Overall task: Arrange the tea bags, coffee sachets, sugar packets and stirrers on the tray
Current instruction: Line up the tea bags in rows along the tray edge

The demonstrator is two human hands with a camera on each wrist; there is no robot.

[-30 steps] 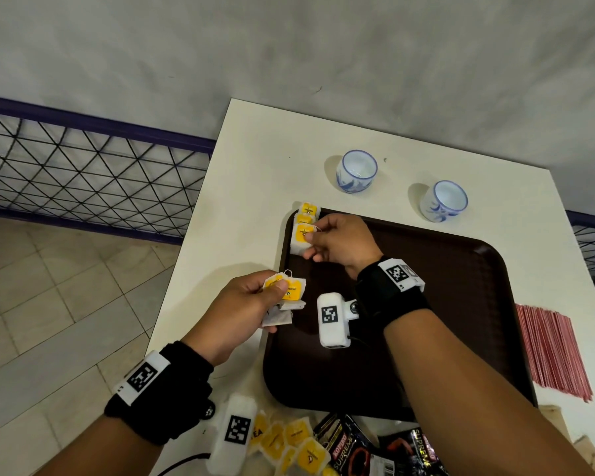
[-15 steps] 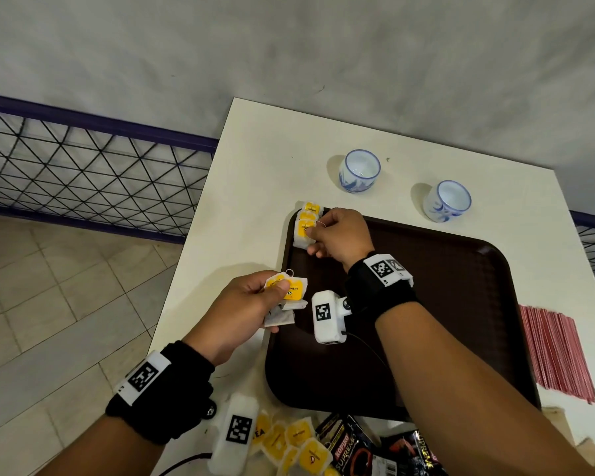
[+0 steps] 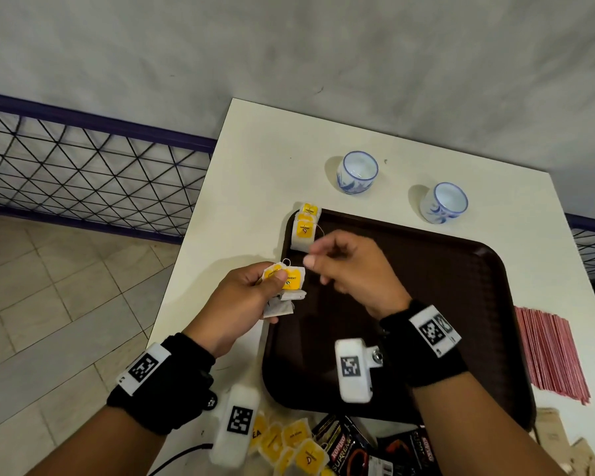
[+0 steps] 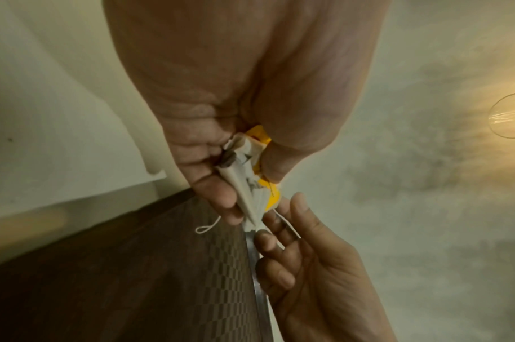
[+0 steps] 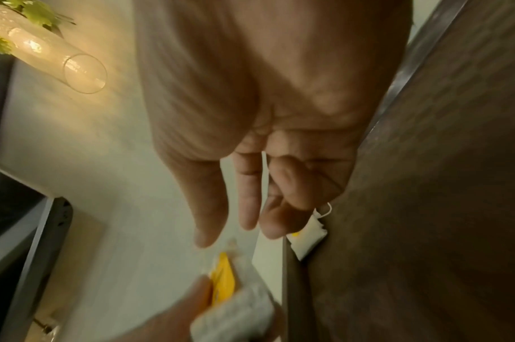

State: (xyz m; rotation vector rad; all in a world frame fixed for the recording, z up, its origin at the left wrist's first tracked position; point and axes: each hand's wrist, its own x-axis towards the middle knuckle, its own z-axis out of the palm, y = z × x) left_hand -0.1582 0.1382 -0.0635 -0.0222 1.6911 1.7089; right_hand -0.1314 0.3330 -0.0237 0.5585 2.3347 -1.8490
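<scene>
On the white table (image 3: 255,173), the right hand (image 3: 352,269) has left the tea bags (image 3: 304,228) at the tray's (image 3: 461,304) 11 o'clock corner, grip loose and empty, reaching toward the left hand's (image 3: 241,297) pinched bundle (image 3: 289,280); next bag follows.

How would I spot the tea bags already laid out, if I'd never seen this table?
Find the dark brown tray on the white table. At its far left corner sits a short overlapping row of tea bags, white with yellow tags. Unlike the bunch held in the left hand, these lie flat, untouched.
</scene>
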